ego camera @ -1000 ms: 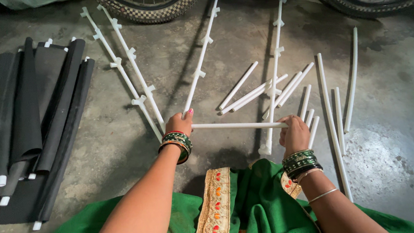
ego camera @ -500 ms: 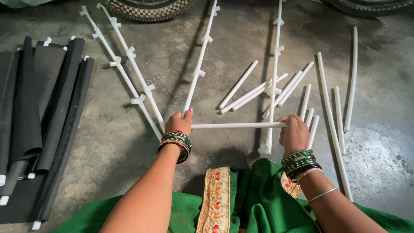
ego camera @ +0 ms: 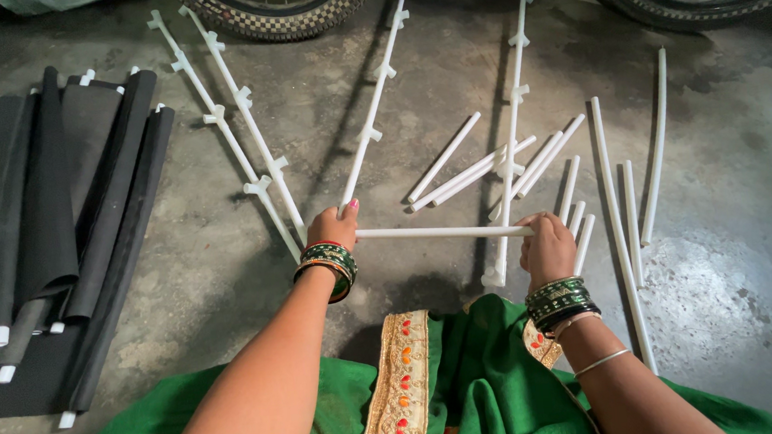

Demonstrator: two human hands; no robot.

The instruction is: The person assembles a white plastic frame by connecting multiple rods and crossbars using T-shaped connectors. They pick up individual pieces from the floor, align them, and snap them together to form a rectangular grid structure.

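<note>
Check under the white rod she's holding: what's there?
Bare concrete floor and the lower part of a white connector pole, which the rod crosses. Left hand and right hand cover the rod's ends, so any joints there are hidden.

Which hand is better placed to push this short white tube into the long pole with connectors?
Probably the right hand: it holds the short white tube at the end beside the right connector pole. The left hand holds the other end, by the left connector pole.
</note>
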